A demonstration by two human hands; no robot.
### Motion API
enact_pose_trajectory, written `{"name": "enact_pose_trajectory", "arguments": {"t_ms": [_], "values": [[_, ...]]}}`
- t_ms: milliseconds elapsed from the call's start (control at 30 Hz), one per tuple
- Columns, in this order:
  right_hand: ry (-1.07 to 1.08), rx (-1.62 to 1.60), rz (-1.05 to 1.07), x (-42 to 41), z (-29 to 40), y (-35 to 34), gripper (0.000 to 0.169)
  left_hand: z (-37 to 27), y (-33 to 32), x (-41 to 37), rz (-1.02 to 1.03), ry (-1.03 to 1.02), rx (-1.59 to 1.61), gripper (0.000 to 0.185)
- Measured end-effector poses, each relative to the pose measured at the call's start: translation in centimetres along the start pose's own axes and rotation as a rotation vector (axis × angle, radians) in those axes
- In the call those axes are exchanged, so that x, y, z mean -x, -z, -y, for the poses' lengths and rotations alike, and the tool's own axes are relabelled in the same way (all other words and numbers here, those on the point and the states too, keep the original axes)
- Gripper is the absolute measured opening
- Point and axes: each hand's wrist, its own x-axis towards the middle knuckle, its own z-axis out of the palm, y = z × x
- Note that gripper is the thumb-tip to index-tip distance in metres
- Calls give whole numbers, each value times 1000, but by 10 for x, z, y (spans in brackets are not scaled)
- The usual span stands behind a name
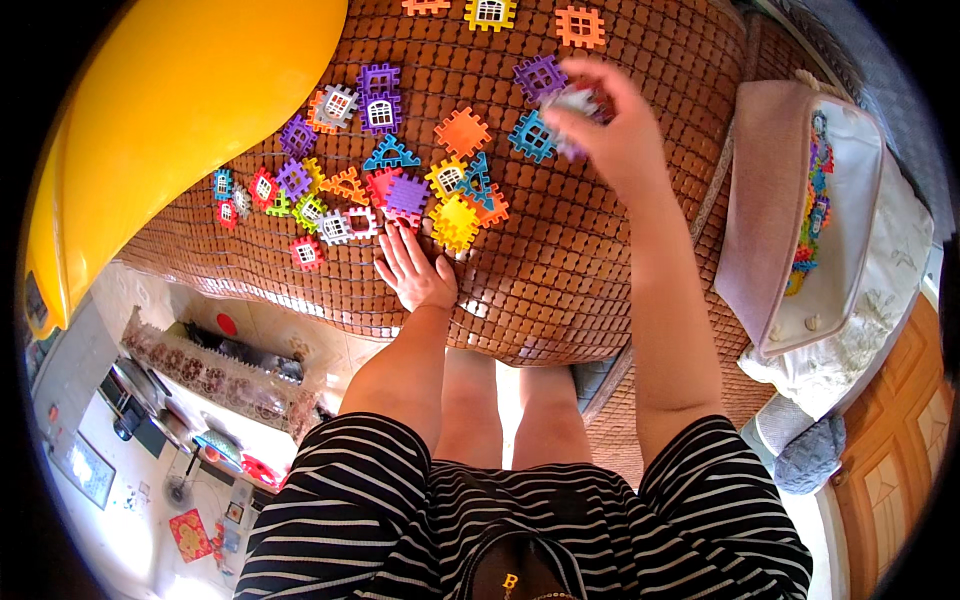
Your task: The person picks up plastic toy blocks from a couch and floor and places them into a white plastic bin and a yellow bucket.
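My left hand [416, 274] lies palm down on the brown beaded mat [540, 285], fingers slightly spread, fingertips at the edge of a red and purple group of plastic interlocking pieces. Closest above it is a solid purple square piece [406, 196], with a yellow one [455, 223] to its right. Farther right, my right hand [619, 124] is blurred by motion. A blurred grey-white piece [576, 102] is between its thumb and fingers. Beside that hand lie a purple window piece [540, 77] and a blue window piece [534, 137]; the hand partly hides other pieces.
A large yellow plastic surface [217, 82] covers the upper left. At right, an open pink-and-white box [844, 225] holds several colourful pieces. More window pieces [379, 112] are scattered over the mat, whose front edge drops away before my legs [472, 412].
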Motion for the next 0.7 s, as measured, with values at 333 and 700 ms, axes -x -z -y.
{"name": "enact_pose_trajectory", "arguments": {"t_ms": [333, 700], "values": [[-70, 800, -1, 26, -24, -35, 46, -4, 0, -1, 3, -2, -17, 86], [88, 926, -98, -42, -19, -42, 61, -5, 0, -1, 50, 21, -22, 86]]}}
